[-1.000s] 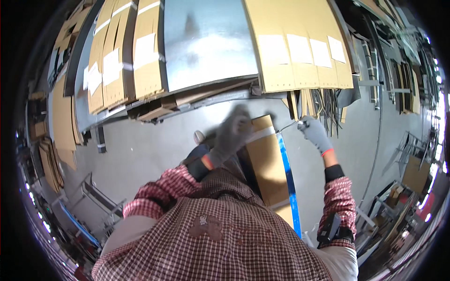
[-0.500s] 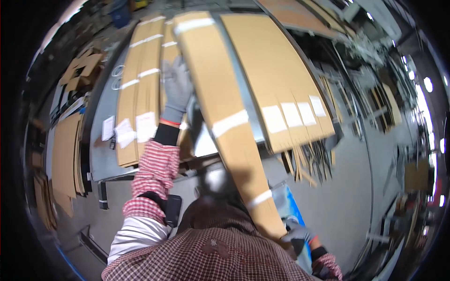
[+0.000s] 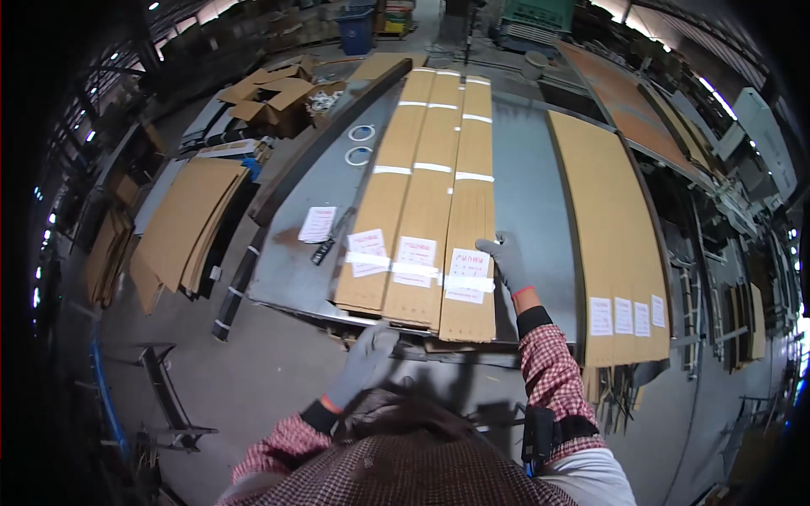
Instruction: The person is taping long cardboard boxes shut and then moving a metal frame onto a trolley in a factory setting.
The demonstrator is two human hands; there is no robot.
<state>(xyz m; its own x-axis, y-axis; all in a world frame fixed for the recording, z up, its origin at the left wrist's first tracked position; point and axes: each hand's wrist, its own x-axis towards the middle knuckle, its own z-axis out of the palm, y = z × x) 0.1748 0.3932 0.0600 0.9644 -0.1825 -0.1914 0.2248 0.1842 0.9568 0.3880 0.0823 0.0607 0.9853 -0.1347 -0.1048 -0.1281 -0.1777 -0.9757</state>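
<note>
Three long, narrow brown cardboard packages lie side by side on a grey metal table: a left package (image 3: 395, 160), a middle package (image 3: 429, 181) and a right package (image 3: 474, 202). White straps cross them, and white printed labels sit near their close ends. My right hand (image 3: 506, 257), in a grey glove, rests against the right package's right side near its label, fingers loosely extended. My left hand (image 3: 364, 361), also gloved, is at the table's front edge by the packages' close ends. Its fingers are stretched out, and I see nothing held in it.
Another wide stack of labelled cardboard packages (image 3: 607, 219) lies at the table's right. White rings (image 3: 359, 155), a loose paper sheet (image 3: 318, 225) and a small black object (image 3: 321, 251) lie left. Cardboard sheets (image 3: 190, 223) lean farther left. A black metal frame (image 3: 164, 392) is on the floor.
The long package that slanted back between my hands is out of them; three packages now lie aligned. My left hand has come back to the table edge, and my right hand has moved up and forward.
</note>
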